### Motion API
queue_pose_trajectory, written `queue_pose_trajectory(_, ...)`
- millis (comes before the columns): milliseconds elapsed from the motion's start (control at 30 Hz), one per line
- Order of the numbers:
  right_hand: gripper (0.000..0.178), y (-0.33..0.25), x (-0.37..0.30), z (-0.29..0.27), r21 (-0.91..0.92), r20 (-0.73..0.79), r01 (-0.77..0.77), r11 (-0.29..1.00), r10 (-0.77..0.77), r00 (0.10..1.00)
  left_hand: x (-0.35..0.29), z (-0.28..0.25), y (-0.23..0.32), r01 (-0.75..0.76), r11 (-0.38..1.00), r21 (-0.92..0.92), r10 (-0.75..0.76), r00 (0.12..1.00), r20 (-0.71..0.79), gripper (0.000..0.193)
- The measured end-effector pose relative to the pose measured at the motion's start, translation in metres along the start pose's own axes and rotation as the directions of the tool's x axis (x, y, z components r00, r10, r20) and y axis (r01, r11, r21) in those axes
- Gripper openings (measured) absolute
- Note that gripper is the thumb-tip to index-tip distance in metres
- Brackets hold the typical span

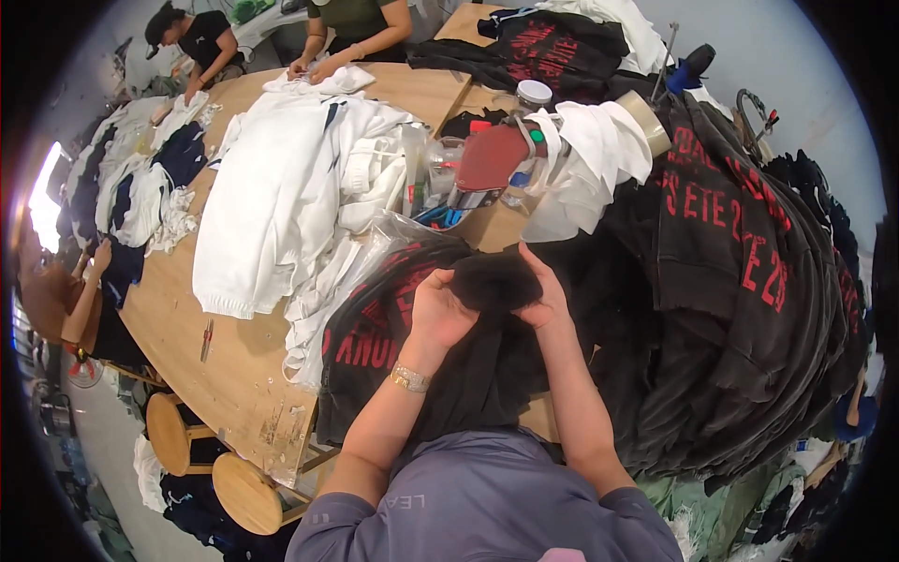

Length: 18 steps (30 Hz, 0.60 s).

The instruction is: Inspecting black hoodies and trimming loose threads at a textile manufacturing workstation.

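A black piece of cloth [496, 283], seemingly a sleeve end or cuff, is stretched between my two hands. My left hand [444, 307] grips its left edge with the thumb in front, and a gold-coloured watch is on that wrist. On the opposite edge, my right hand [545, 292] holds the cloth, one finger pointing up behind it. Below and around the hands lies a black sweatshirt [370, 323] with red lettering; the cloth seems to belong to it, but the join is hard to make out.
Black red-printed sweatshirts [712, 309] pile high on the right. White garments [272, 187] cover the wooden table [169, 290], where small scissors [206, 340] lie. Ahead stands a container of tools [440, 215] beside a white cloth roll [599, 150]. Wooden stools [246, 492] stand lower left. Several people work around the table.
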State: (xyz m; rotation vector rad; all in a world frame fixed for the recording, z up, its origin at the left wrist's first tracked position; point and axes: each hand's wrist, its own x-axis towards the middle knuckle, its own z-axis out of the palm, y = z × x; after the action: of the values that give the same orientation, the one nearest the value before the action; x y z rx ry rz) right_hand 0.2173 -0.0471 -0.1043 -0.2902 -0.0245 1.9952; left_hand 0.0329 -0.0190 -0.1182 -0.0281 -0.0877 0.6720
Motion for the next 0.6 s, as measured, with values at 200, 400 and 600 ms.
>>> queue_pose_trajectory(200, 0.025, 0.004, 0.014, 0.000, -0.278, -0.239, 0.240, 0.930, -0.309, 0.921, 0.006, 0.021, 0.005, -0.147, 0.975, 0.168, 0.143, 0.989, 0.036, 0.041)
queue_pose_trajectory(400, 0.021, -0.002, 0.019, -0.011, -0.106, -0.352, 0.216, 0.971, -0.240, 0.904, 0.010, 0.020, 0.000, -0.165, 0.984, 0.064, 0.162, 0.985, 0.060, 0.042)
queue_pose_trajectory(600, 0.025, 0.026, 0.011, 0.031, -0.713, -0.203, 0.334, 0.617, -0.637, 0.743, 0.006, 0.011, 0.003, -0.231, 0.973, 0.022, 0.230, 0.972, 0.042, 0.041)
